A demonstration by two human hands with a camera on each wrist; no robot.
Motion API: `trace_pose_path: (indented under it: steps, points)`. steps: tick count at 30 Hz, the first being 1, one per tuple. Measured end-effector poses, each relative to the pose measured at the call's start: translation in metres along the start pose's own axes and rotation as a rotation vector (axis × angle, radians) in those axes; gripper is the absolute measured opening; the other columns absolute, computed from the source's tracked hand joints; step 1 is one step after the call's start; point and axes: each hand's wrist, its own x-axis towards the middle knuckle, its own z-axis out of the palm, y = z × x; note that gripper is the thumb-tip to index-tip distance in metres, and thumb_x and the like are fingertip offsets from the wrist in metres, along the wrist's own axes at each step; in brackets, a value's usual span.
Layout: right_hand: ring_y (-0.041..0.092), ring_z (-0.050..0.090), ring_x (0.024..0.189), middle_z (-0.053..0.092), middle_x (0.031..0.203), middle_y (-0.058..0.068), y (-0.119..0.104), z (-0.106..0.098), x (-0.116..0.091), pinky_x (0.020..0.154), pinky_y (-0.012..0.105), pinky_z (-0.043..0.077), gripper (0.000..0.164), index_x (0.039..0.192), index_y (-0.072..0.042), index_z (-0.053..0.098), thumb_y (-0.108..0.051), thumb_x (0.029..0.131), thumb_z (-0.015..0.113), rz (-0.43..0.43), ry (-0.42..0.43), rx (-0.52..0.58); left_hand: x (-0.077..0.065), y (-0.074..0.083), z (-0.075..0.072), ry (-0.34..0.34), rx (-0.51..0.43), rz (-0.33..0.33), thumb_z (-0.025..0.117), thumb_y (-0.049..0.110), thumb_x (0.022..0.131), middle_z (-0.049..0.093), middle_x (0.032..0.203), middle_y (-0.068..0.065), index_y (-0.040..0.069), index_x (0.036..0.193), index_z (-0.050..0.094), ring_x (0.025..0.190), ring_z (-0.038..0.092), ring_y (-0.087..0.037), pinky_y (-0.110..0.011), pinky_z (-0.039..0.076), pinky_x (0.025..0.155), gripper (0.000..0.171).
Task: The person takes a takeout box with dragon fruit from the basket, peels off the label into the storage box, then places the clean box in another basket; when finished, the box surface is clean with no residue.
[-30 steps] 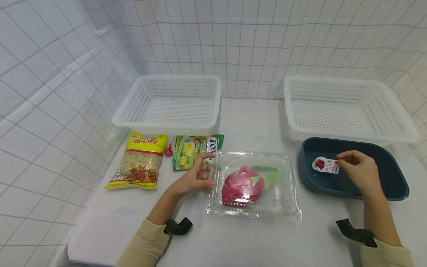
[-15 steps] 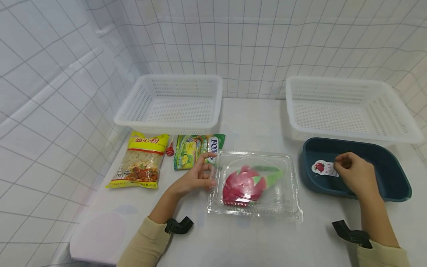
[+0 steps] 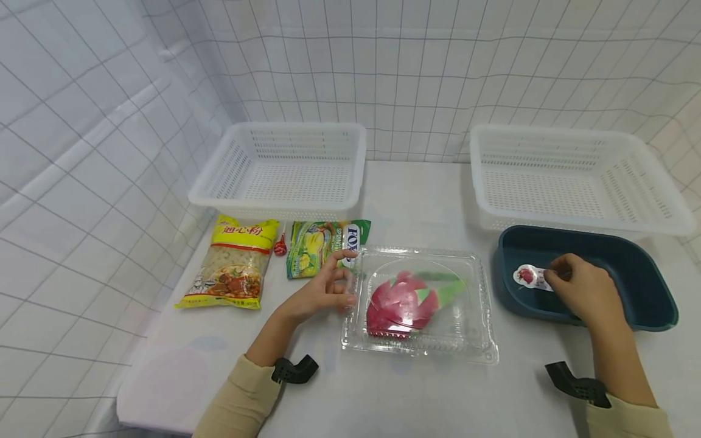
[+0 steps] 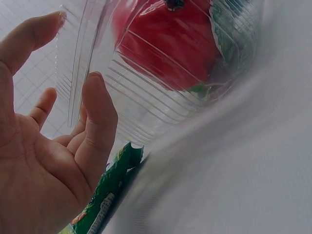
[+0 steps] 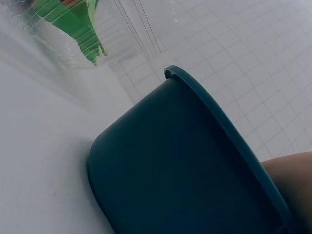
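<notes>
A clear plastic clamshell box (image 3: 471, 304) with a red and green dragon fruit (image 3: 402, 301) inside sits in the middle of the table. At its left edge is my left hand (image 3: 314, 298), with the index finger at the far corner and the thumb on the side rim. Those fingers are spread and touch the rim in the left wrist view. Over the dark teal basin (image 3: 630, 261), my right hand (image 3: 586, 289) has thumb and index finger curled together at the right end of a small printed label (image 3: 528, 277). The basin wall hides these fingers from the right wrist view.
Two white perforated baskets stand at the back, one left (image 3: 285, 201) and one right (image 3: 575, 225). Left of the box lie a yellow pasta bag (image 3: 230, 264), a red lollipop (image 3: 280, 246) and a green candy bag (image 3: 317, 246). White gridded cloth (image 3: 416, 73) surrounds the table.
My right hand has shifted slightly left over the label, and its fingers cover more of the label's right end. The left hand and the clamshell box have stayed in place.
</notes>
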Motion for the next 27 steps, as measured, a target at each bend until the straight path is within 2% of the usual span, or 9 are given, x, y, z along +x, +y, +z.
trace_pose_path:
  steps: [9, 15, 23, 27]
  points:
    - [0.050, 0.057, 0.091, 0.060, 0.105, 0.035, 0.0003, -0.0005, -0.0007, 0.068, 0.057, 0.045, 0.042, 0.115, 0.010, 0.053, -0.026, 0.094, 0.059, 0.020, -0.036, -0.033, 0.0002, -0.0012, -0.0005, -0.003, -0.011, 0.005, 0.075, 0.020, 0.086, 0.043, 0.099, -0.017, 0.019, 0.144, 0.021, 0.072, 0.059, -0.015, -0.024, 0.052, 0.064, 0.080]
    - [0.050, 0.055, 0.093, 0.059, 0.107, 0.036, 0.0009, -0.0015, -0.0016, 0.070, 0.059, 0.045, 0.044, 0.119, 0.010, 0.052, -0.026, 0.095, 0.057, 0.046, -0.013, -0.026, 0.0005, -0.0005, 0.0009, 0.004, 0.004, 0.002, 0.074, 0.020, 0.086, 0.043, 0.098, -0.013, 0.020, 0.143, 0.021, 0.070, 0.058, -0.014, -0.024, 0.051, 0.065, 0.078]
    - [0.046, 0.056, 0.090, 0.060, 0.104, 0.033, 0.0015, -0.0066, -0.0035, 0.066, 0.055, 0.046, 0.045, 0.120, 0.009, 0.053, -0.029, 0.096, 0.056, 0.069, 0.044, -0.003, 0.0004, -0.0001, 0.0023, 0.032, 0.129, 0.006, 0.071, 0.029, 0.089, 0.045, 0.099, -0.012, 0.017, 0.145, 0.026, 0.068, 0.050, -0.017, -0.025, 0.048, 0.064, 0.072]
    - [0.045, 0.056, 0.092, 0.061, 0.106, 0.032, 0.0012, -0.0094, -0.0042, 0.070, 0.057, 0.046, 0.043, 0.119, 0.008, 0.054, -0.029, 0.097, 0.055, 0.080, 0.080, 0.016, 0.0012, 0.0004, 0.0075, 0.068, 0.153, -0.011, 0.070, 0.031, 0.089, 0.045, 0.097, -0.011, 0.019, 0.145, 0.026, 0.063, 0.048, -0.016, -0.025, 0.047, 0.060, 0.072]
